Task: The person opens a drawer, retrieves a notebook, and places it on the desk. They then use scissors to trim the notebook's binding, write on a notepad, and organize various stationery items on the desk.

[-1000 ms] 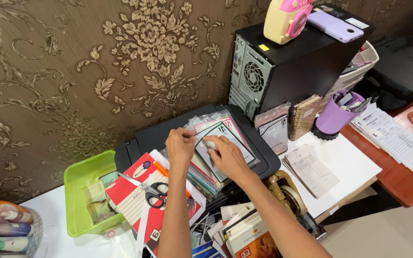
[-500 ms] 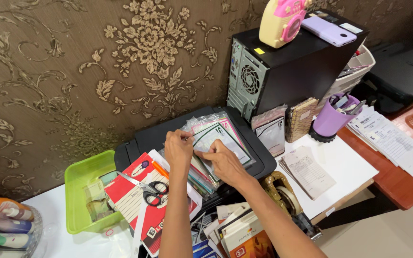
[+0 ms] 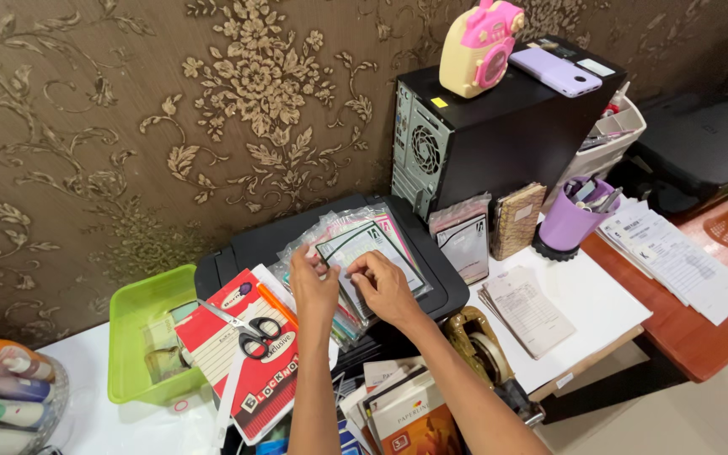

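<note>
Pinching with both hands, the person works on a stack of clear sleeves [image 3: 355,253] lying on a black printer [image 3: 250,248]. Left hand [image 3: 313,285] has its fingertips closed on the near left edge of the top sleeve; right hand [image 3: 383,285] has thumb and forefinger narrowed onto the same sleeve near its middle. Whether a thin dark strip is held between them is too small to tell. The top sleeve is a flat rectangle with a white card inside, edged in black and pink; more sleeves fan out beneath it.

Just left of the left hand lies a red notepad [image 3: 246,358] with a white lined label and a slanted black label strip, with black-handled scissors [image 3: 250,329] across it. Beyond that stands a green tray [image 3: 128,316] on the white table [image 3: 587,295]. Below the wrists sit stacked paper packs [image 3: 406,413], white and orange. Beside the right forearm is a brown tape dispenser [image 3: 482,350].

Right of the printer, a sleeved white card [image 3: 463,240] and a woven notebook [image 3: 516,219] lean against a black computer tower [image 3: 507,126], which carries a small yellow square sticker. On top of the tower are a pink and cream toy [image 3: 473,46] and a lilac phone [image 3: 555,72]. A purple cup [image 3: 570,221] stands by printed forms [image 3: 676,261], and a receipt pad [image 3: 528,310] lies nearer.
</note>
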